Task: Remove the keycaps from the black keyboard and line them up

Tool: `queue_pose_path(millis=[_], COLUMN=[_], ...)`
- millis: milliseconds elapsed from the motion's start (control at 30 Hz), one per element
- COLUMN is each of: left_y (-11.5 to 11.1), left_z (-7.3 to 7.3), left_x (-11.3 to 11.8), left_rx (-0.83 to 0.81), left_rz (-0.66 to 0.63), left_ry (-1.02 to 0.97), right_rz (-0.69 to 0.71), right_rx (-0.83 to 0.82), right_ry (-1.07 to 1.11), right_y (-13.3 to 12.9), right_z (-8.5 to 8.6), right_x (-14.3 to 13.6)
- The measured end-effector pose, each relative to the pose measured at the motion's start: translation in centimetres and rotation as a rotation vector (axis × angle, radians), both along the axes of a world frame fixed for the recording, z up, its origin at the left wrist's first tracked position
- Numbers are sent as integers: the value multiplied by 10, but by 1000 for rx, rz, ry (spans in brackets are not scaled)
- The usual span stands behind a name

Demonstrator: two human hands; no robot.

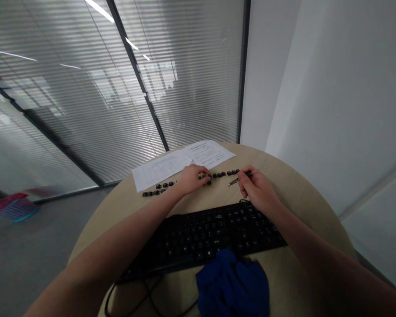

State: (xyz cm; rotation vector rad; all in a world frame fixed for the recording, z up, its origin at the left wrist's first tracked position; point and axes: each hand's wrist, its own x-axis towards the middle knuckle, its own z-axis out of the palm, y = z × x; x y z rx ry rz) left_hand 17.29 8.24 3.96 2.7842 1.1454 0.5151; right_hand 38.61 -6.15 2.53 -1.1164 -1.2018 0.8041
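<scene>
- Black keyboard (198, 237), one: on table (303, 198), before you.
- Small keys (218, 175), more than six: in rows beyond it; your left hand (193, 178) is at them, its grip I cannot tell.
- Your right hand (255, 187) holds one small tool (234, 181).
- Paper pages (211, 153): two.

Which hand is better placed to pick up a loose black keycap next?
Probably the left hand: it reaches in among the loose black keycaps, whereas the right hand is occupied holding a metal-tipped tool.

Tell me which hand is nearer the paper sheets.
Left. The left hand is by the near edge of the paper sheets; the right hand is farther off, to their right.
</scene>
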Motion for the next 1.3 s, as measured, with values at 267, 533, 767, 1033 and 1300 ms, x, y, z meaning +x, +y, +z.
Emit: queue_pose_path(millis=[267,533,767,1033,1300], left_y=[-63,-85,-74,-73,-72], left_z=[31,-11,-23,-28,-29], left_x=[-89,-110,-111,-110,-110], left_rx=[-407,-320,-351,-358,-361], left_rz=[-18,-128,-286,-333,-327], left_ry=[73,124,44,-23,-28], right_rz=[145,372,368,378,415], right_rx=[-75,-187,-296,-279,-225], right_ry=[-122,-95,-208,-345,-591], right_y=[-1,-9,-19,-24,-21], right_z=[-11,-18,-17,-21,-22], right_x=[-8,-14,-22,-38,-39])
